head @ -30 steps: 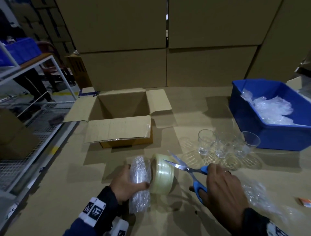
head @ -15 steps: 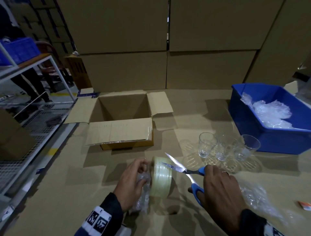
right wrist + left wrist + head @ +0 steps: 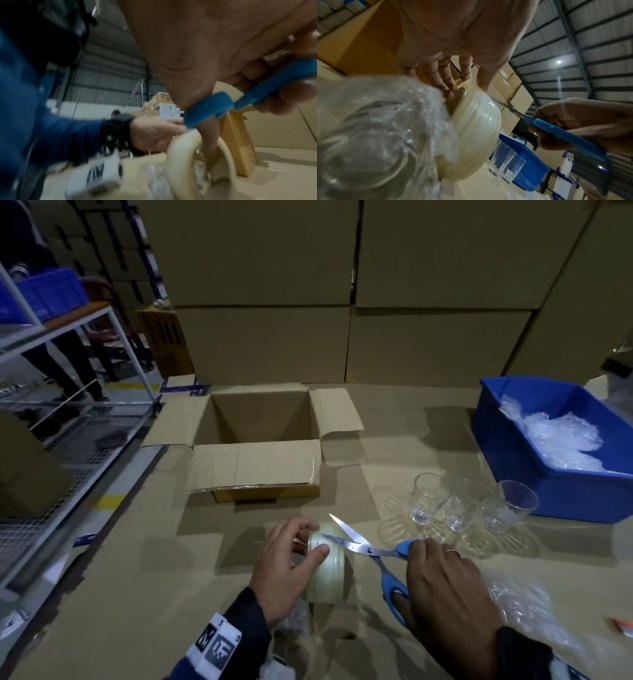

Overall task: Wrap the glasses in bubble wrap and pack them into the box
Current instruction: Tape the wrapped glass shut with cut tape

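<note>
Taping step: left hand (image 3: pixel 287 570) pinches the tape roll (image 3: pixel 325 570) (wrapped glass beneath), right hand (image 3: pixel 445 583) grips spread scissors (image 3: pixel 370 549); snip next.

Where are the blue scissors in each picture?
Head: scissors low in the middle, blades open at the tape roll, held by the right hand.
Left wrist: scissors at the right.
Right wrist: handles at right centre.
Shared landmark: the tape roll.
</note>
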### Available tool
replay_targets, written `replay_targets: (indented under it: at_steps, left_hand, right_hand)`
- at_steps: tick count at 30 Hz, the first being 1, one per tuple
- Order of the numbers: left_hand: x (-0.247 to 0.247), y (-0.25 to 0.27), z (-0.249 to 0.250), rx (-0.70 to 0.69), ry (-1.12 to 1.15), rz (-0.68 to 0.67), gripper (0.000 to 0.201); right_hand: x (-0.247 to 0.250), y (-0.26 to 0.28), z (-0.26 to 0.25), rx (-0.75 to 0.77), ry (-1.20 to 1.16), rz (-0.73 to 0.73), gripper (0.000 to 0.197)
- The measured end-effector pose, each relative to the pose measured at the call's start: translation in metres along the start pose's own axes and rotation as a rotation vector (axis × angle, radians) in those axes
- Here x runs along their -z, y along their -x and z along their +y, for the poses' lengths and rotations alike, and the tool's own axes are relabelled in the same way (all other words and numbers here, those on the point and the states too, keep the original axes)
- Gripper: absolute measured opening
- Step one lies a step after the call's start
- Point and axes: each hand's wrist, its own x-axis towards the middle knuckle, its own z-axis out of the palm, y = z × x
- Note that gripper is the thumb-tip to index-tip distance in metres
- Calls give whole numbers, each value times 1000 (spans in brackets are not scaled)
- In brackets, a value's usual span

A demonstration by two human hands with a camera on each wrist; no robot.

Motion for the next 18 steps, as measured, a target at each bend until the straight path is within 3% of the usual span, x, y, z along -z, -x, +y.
replay_targets:
  at_steps: [10, 18]
  left_hand:
    - [-5, -8, 0, 69, 125, 13, 9]
    - [-3, -2, 9, 117, 181, -52, 19]
  right_hand:
    - [13, 8, -5, 28, 19, 19, 54]
    - [8, 3, 1, 21, 15, 88, 53]
